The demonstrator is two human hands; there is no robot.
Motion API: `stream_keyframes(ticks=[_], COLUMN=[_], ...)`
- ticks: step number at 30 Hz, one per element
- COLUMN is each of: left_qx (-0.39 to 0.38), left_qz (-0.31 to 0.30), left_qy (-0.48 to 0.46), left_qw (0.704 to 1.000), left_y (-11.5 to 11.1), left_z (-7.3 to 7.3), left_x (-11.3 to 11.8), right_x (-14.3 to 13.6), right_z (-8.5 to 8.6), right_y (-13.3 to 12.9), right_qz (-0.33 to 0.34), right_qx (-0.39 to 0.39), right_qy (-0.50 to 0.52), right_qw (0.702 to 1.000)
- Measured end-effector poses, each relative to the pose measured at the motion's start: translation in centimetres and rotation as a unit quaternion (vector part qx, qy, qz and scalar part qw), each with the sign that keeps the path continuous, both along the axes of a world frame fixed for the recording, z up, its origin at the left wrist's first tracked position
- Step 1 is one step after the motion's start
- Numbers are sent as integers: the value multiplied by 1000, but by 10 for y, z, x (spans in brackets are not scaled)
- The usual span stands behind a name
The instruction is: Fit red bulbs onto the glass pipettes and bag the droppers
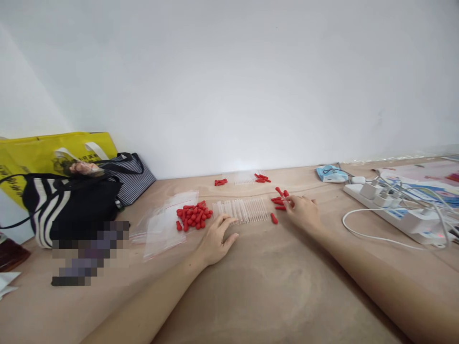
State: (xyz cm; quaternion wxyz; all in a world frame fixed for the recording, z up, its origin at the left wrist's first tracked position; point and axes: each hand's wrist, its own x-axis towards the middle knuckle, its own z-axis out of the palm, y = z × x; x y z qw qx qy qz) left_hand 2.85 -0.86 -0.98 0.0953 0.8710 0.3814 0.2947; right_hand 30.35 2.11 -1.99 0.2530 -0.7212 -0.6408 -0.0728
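Observation:
My left hand [217,241] lies on the table with its fingers stretched out and thumb apart, fingertips at the near ends of a row of clear thin tubes [247,210]. Just beyond its knuckles is a heap of red rubber bulbs [195,215]. My right hand [303,210] pinches a dropper [279,191], whose red bulb points up and to the left. Beneath and beside those fingertips lie several red-bulbed pieces [278,201], partly covered by the hand. One loose red bulb [274,218] lies between the row and my right hand.
Clear plastic bags [165,231] lie left of the heap. Near the wall are two small red groups [221,182] [263,178]. A white power strip [394,215] with plugs and cables is at right, by a blue packet [332,174]. Bags [75,210] stand at left.

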Motion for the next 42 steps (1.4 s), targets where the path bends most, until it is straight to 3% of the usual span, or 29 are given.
stream_keyframes(ticks=[5, 16, 23, 35, 42], left_qx=[-3, -4, -6, -10, -12], left_qz=[-9, -13, -19, -21, -20], left_qy=[7, 10, 17, 23, 27], left_qw=[1000, 1000, 1000, 999, 999], left_y=[1, 2, 2, 1, 2], left_z=[-2, -4, -3, -1, -3], left_x=[0, 0, 0, 1, 0], right_x=[7, 1, 4, 6, 3], right_z=[1, -1, 1, -3, -3], right_y=[3, 11, 11, 16, 15], right_qz=[-23, -14, 22, 11, 53], right_qx=[-71, -114, -98, -126, -108], right_qy=[-26, -51, -13, -27, 21], right_qw=[997, 992, 995, 992, 993])
